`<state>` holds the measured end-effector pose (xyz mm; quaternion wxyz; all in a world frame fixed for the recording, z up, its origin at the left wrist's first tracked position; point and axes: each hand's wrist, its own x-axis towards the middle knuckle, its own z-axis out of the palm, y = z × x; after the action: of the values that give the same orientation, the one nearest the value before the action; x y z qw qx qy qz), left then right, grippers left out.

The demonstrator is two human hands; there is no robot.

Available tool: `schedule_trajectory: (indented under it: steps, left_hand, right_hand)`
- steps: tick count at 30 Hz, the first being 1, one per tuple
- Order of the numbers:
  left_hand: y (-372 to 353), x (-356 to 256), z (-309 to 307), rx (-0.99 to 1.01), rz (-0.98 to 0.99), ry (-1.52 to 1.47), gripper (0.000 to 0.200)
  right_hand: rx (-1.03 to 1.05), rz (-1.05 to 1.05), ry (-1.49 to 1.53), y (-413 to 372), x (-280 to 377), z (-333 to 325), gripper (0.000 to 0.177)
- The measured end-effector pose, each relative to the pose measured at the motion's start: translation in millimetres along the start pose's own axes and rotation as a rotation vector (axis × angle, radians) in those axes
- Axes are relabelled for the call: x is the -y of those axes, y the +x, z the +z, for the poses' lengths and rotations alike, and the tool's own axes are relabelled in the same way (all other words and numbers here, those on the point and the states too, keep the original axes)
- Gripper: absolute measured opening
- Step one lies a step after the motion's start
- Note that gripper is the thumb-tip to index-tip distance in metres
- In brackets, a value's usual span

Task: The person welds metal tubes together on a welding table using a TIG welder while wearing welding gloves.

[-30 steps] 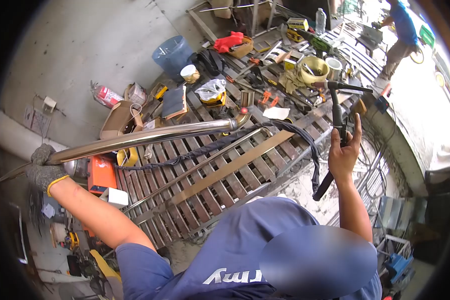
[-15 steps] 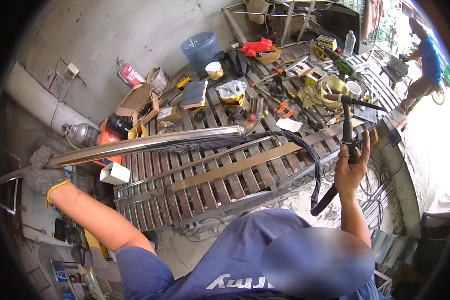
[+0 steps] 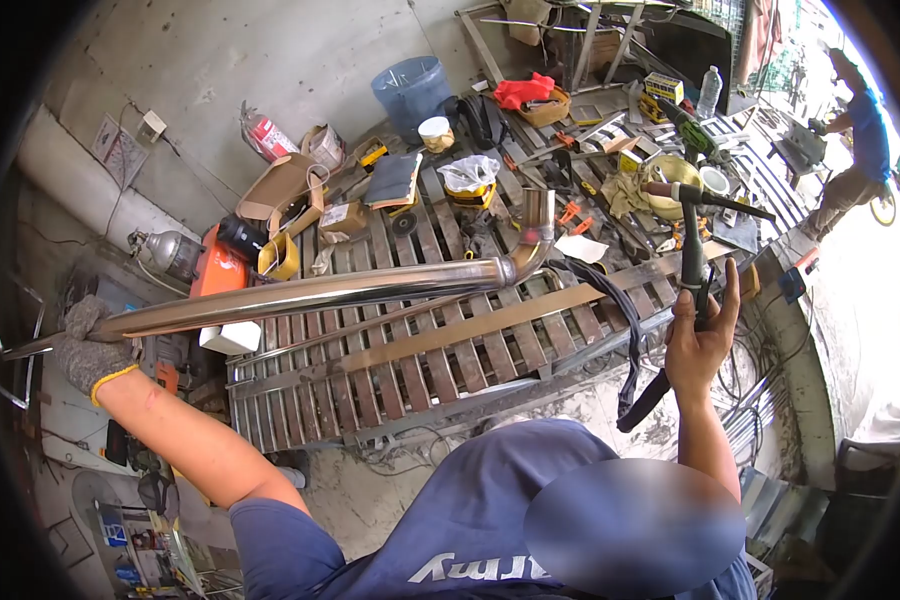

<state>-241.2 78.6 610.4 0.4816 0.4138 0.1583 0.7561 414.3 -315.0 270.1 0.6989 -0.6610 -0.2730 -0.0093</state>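
My left hand (image 3: pixel 88 345), in a grey knitted glove with a yellow cuff, is wrapped round the narrow left end of a long shiny metal pipe (image 3: pixel 320 293). The pipe reaches across above the slatted bench (image 3: pixel 410 390), and its right end bends upward at an elbow (image 3: pixel 532 245). At the right, my bare right hand (image 3: pixel 705 335) grips the handle of a welding torch (image 3: pixel 692 240), some fingers stretched upward. The torch head lies sideways, its thin black end pointing right. A black sleeved cable (image 3: pixel 630 350) hangs beside this hand.
Behind the pipe are a blue bucket (image 3: pixel 411 95), a fire extinguisher (image 3: pixel 267 135), a cardboard box (image 3: pixel 278 190) and a notebook (image 3: pixel 394 180). A green drill (image 3: pixel 685 128) and a plastic bottle (image 3: pixel 710 92) sit at the back right. Another person (image 3: pixel 863 130) stands at far right.
The pipe's bent right end has moved right, and its elbow shows more fully. My left hand has shifted slightly with the pipe. My right hand still holds the torch.
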Motion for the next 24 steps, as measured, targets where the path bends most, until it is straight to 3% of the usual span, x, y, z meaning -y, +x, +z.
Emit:
schedule_trajectory:
  steps: [1,4,7,10,13,14,15,17,20,23,24]
  left_hand:
    - [-4,4,4,-0.026,0.015,0.069,0.027]
    - [-7,13,-11,0.087,-0.095,-0.123,0.029]
    - [-1,38,-64,0.146,-0.048,-0.032,0.028]
    - [-76,115,-42,-0.087,0.013,0.187,0.035]
    - [-113,174,-104,0.006,-0.124,0.151,0.027]
    - [-120,201,-137,-0.131,-0.111,0.17,0.033]
    - [-171,230,-53,-0.459,-0.103,0.219,0.038]
    - [-189,262,-126,-0.321,-0.227,0.14,0.04]
    - [-240,315,-121,-0.521,-0.257,0.195,0.039]
    - [-271,348,-162,-0.511,-0.313,0.085,0.04]
    - [-281,353,-179,-0.413,-0.364,-0.017,0.039]
  right_hand:
    - [0.001,-0.011,-0.005,1,0,0,0.078]
    - [-0.005,-0.045,-0.017,3,-2,0,0.076]
    - [-0.014,-0.039,-0.018,2,-3,1,0.075]
    - [-0.003,0.011,-0.042,0,-4,-3,0.074]
    - [0.041,0.063,-0.11,-3,-17,-12,0.072]
    - [0.07,0.089,-0.124,-5,-22,-15,0.072]
    - [0.099,0.112,-0.139,-6,-27,-17,0.071]
    - [0.157,0.156,-0.172,-6,-38,-22,0.07]
    - [0.24,0.223,-0.24,-10,-53,-21,0.069]
    - [0.33,0.276,-0.321,-13,-66,-17,0.07]
    - [0.359,0.279,-0.338,-14,-70,-13,0.07]
